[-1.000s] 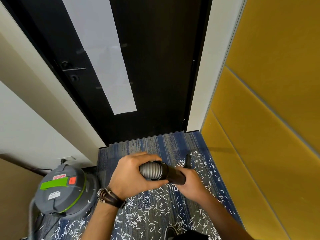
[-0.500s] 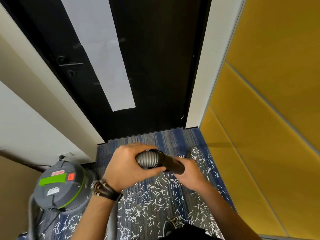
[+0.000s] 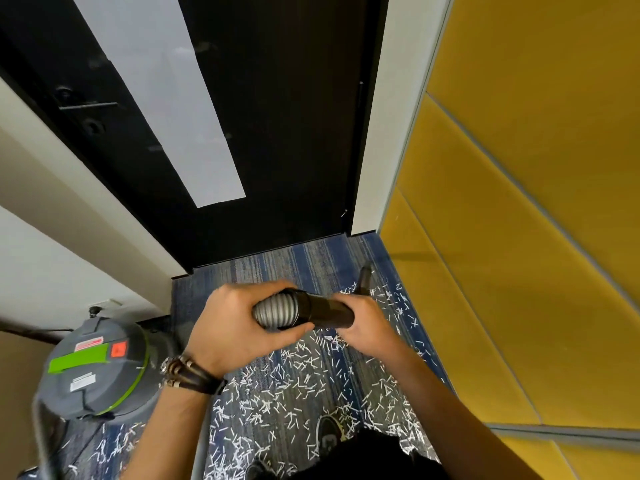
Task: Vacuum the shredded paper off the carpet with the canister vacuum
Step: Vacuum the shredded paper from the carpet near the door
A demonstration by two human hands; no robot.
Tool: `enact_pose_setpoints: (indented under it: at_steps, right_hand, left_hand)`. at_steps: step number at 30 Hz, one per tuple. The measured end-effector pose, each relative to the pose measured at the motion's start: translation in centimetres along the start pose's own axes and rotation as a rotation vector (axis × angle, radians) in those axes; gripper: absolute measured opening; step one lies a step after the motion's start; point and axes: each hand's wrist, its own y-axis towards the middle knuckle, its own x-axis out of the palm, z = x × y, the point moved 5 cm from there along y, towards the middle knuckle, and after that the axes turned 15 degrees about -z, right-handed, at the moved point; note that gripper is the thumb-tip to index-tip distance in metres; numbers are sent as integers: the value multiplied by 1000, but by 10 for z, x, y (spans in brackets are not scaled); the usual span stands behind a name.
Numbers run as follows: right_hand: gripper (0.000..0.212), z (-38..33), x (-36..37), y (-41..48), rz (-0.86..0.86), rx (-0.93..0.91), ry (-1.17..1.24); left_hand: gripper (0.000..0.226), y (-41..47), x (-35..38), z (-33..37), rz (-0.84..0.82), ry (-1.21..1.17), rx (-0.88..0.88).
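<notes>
My left hand (image 3: 239, 329) wraps around the ribbed grey hose (image 3: 277, 311) where it joins the black tube (image 3: 323, 310), and my right hand (image 3: 369, 329) curls around that tube further along. The nozzle (image 3: 364, 277) points down at the blue carpet (image 3: 256, 271) near the dark door (image 3: 287, 133). Shredded paper (image 3: 294, 379) lies scattered under my arms. The canister vacuum (image 3: 98, 370) sits at my left, lid on, its inside hidden.

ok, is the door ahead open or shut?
Shut. The black door fills its frame; no gap shows along the white jamb or at the carpet edge.
</notes>
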Motion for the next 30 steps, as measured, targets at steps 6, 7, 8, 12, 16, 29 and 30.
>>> enact_pose_setpoints:
  at_steps: [6,7,8,12,16,29,30]
  right_hand:
    - [18,7,7,-4,-42,20,-9]
    - [16,9,9,-7,-41,25,-12]
    - [15,11,10,-12,-39,31,-18]
    - [16,19,9,-23,-54,75,-41]
    - [18,15,2,-20,-70,100,-56]
    - [14,13,3,-38,-102,65,-99]
    - [14,14,2,-40,-92,63,-105]
  left_hand:
    - [46,7,10,-5,-30,-37,-11]
    - [45,7,12,-6,-54,-51,-3]
    - [44,7,15,-5,-75,-66,4]
    - [44,4,23,-6,-76,-106,8]
    - [48,3,23,-9,-14,-98,0]
    - [45,-1,25,0,-46,-164,47]
    - [44,-1,26,1,-39,-164,47]
